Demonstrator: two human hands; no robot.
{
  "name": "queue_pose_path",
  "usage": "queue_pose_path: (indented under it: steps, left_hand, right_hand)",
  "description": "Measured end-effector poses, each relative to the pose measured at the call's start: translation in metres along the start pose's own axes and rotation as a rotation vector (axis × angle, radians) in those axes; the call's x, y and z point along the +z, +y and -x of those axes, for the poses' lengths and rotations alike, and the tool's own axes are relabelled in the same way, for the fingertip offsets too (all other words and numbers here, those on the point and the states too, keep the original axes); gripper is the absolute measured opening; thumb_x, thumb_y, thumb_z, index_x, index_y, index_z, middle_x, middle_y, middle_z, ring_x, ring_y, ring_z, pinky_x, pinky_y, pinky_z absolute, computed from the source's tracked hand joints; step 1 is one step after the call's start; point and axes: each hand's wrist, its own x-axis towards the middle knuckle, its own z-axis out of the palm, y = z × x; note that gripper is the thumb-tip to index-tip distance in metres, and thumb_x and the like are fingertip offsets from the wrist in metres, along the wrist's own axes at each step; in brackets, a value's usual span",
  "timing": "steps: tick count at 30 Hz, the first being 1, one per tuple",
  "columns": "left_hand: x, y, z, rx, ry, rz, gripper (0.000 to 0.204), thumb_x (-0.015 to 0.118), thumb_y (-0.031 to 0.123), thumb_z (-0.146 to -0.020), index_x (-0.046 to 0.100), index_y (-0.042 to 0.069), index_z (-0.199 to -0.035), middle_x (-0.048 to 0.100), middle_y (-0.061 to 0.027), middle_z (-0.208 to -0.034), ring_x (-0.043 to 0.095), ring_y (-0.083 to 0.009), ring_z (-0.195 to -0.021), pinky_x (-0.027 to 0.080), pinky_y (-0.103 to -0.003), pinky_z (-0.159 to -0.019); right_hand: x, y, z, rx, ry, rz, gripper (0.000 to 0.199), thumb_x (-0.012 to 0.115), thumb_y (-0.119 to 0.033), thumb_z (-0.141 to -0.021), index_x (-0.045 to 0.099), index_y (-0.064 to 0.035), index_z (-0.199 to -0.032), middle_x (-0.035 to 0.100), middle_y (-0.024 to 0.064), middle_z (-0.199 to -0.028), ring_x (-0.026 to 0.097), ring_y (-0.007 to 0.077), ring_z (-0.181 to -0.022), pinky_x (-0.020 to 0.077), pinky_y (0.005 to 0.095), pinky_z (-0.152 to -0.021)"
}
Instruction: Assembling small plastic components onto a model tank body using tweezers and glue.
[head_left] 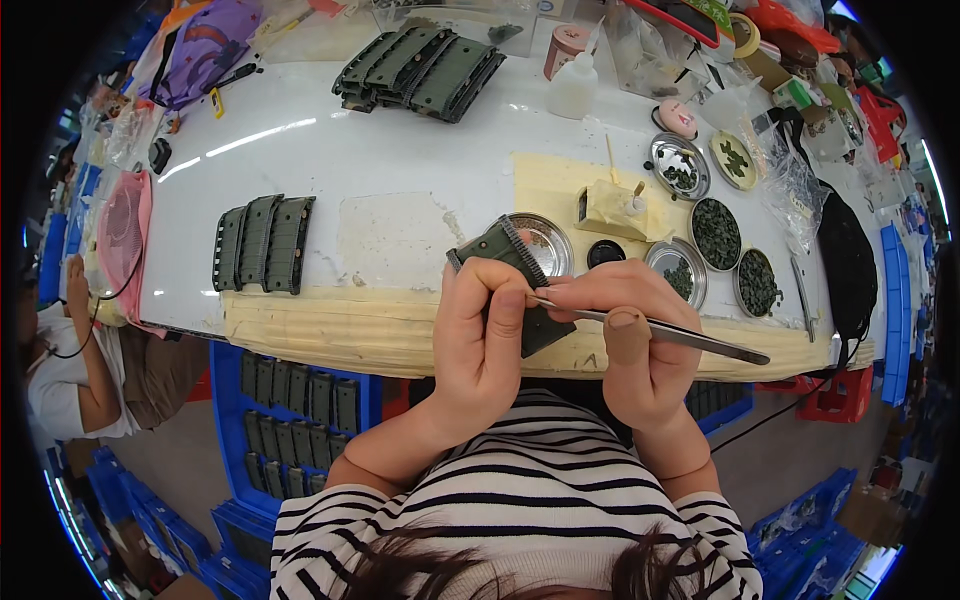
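Over the table's near edge, my left hand (475, 345) grips a dark green ribbed plastic part (500, 250), tilted with its far end up. My right hand (645, 340) is closed on metal tweezers (715, 347), whose tip reaches the part beside my left fingertips. Whether the tip pinches anything is too small to tell. Just behind the held part is a round metal dish (550, 240). To my left lies a group of similar green parts (265, 245), and a larger stack (420, 70) of them sits at the back.
At right stand tins of small dark green pieces (716, 235), metal dishes (680, 165), a tape-covered block (620, 208) and a black lid (605, 252). A white squeeze bottle (574, 88) stands farther back. Below the table's left side, a blue crate (235, 400) holds several green parts. Another person (75, 370) sits at left.
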Motion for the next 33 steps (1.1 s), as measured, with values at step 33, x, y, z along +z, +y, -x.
queue_pose_path:
  steps: [33]
  left_hand:
    - [-0.015,0.036,-0.013,-0.396,0.045,0.674,0.060,0.048,-0.002,-0.093,0.021,0.003,-0.147,0.044,-0.0215,-0.136,0.050,-0.0300,-0.124,0.047,-0.043,-0.102]
  right_hand:
    - [-0.032,0.041,0.019,0.083,0.227,0.309,0.017,0.056,-0.010,-0.094,0.070,-0.0007,-0.090,0.066,0.0070,-0.080,0.053,0.0196,-0.074,0.0422,0.0311,-0.069]
